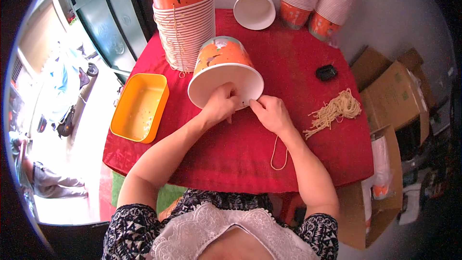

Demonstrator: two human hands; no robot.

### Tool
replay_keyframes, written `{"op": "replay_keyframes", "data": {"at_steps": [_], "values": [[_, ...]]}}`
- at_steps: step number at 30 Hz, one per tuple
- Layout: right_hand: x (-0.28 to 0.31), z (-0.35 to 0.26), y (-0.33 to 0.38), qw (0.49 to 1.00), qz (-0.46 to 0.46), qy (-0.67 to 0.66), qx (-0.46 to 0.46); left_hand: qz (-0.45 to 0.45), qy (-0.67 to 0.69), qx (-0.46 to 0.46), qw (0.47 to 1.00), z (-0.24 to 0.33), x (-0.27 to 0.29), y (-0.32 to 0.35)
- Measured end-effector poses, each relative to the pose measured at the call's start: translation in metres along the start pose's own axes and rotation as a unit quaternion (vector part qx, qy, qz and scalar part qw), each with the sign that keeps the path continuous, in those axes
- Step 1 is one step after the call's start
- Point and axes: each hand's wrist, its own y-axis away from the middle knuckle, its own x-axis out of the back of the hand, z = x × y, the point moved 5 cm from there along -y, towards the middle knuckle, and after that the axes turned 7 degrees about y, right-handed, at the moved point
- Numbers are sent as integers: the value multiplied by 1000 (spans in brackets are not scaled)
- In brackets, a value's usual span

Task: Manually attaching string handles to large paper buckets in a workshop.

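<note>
A large orange paper bucket point(225, 54) with a white inside lies tilted on the red-covered table, its mouth facing me. My left hand point(222, 102) reaches into the mouth near the lower rim, fingers curled together; what they hold, if anything, is hidden. At the right of that rim, my right hand point(272, 114) is closed in a pinch, thumb against the edge beside a small dark hole. A thin cream string point(272, 160) hangs in a loop from below the right hand. Its upper end is hidden by the fingers.
A tall stack of similar buckets point(185, 31) stands behind left, near a yellow tub point(139, 108). A bundle of strings point(339, 108) and a small black object point(327, 72) lie right. Farther back are a white bucket point(254, 12) and wrapped stacks point(332, 7). Cardboard boxes point(392, 96) flank the table.
</note>
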Motion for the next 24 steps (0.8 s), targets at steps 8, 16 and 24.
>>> {"op": "replay_keyframes", "data": {"at_steps": [8,16,24], "values": [[-5,-3,-3,1000,-8,16,-26,-73,-82,-86,990,-5,0,-2],[-2,-10,-2,998,-14,31,-48,-33,-290,-297,909,-13,-5,-3],[-6,-3,-4,999,-17,33,-38,-55,-304,-197,931,-5,-4,-1]]}}
